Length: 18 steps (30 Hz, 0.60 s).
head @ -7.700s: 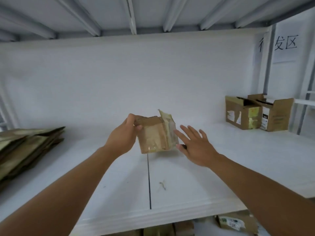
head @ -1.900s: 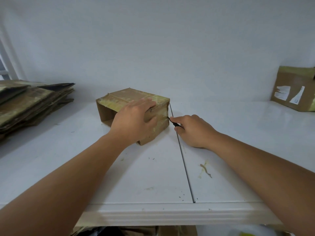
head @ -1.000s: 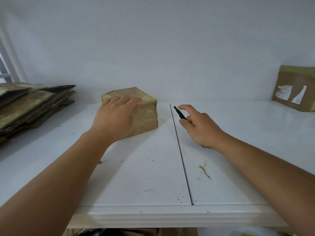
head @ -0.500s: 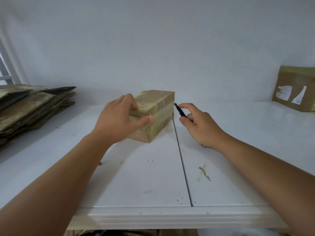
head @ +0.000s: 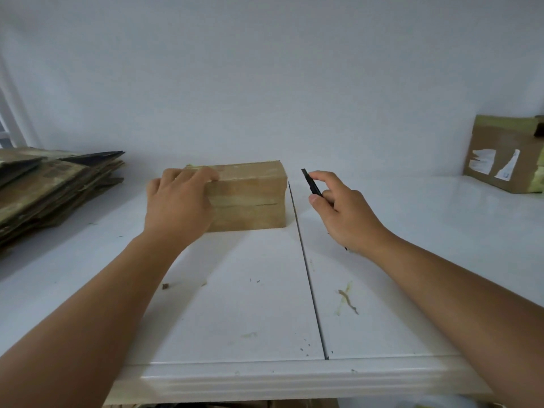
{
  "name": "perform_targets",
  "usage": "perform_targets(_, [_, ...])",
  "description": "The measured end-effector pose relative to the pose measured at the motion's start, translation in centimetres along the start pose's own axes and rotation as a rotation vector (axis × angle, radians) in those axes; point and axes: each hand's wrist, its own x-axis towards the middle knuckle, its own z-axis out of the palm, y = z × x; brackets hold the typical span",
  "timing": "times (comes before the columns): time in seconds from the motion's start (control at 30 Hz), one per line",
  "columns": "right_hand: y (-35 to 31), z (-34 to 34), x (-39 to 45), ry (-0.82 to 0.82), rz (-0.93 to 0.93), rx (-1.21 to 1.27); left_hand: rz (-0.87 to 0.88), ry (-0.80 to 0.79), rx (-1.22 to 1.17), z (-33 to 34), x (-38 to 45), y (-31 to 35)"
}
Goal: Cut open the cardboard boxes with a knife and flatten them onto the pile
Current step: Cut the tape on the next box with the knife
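My left hand [head: 176, 204] fingers curl over the cardboard box [head: 250, 198] on the bench [head: 235, 304] — its left end hidden. Right hand [head: 344, 213] pinches the knife [head: 311, 185] — handle mostly concealed. Flattened pile [head: 50, 187] cut off left.

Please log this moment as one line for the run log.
step: box ready to cut | left hand: grips box on shelf | right hand: holds knife, clear of box | pile: left
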Motion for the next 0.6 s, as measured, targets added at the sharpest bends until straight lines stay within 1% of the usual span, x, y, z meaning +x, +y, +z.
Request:
perform_targets(0.07, [-0.1, 0.0, -0.1, -0.043, -0.007, 0.01, -0.075, 0.028, 0.073, 0.0, 0.2, 0.0])
perform_targets(0.1, [-0.1, 0.0, -0.1, -0.07, -0.015, 0.011, -0.081, 0.057, 0.074, 0.0, 0.1, 0.1])
perform_targets(0.17, [-0.2, 0.1, -0.2, -0.122, -0.039, 0.002, 0.006, 0.098, 0.002, 0.0, -0.2, 0.6])
perform_targets(0.23, [-0.2, 0.2, -0.3, -0.168, -0.062, -0.019, 0.109, 0.029, -0.061, 0.1, -0.4, 1.3])
perform_targets(0.3, [-0.1, 0.3, -0.4, -0.202, -0.075, -0.043, 0.141, -0.074, -0.05, 0.6, -0.4, 1.6])
perform_targets(0.33, [-0.1, 0.3, -0.4, -0.214, -0.079, -0.051, 0.145, -0.097, -0.051, 0.9, -0.4, 1.6])
perform_targets(0.5, [-0.1, 0.6, -0.5, -0.261, -0.133, -0.094, 0.147, -0.127, -0.289, 1.5, 0.0, 0.9])
perform_targets(0.6, [-0.3, 0.8, -0.6, -0.275, -0.182, -0.098, 0.149, -0.13, -0.342, 1.7, 0.1, 0.7])
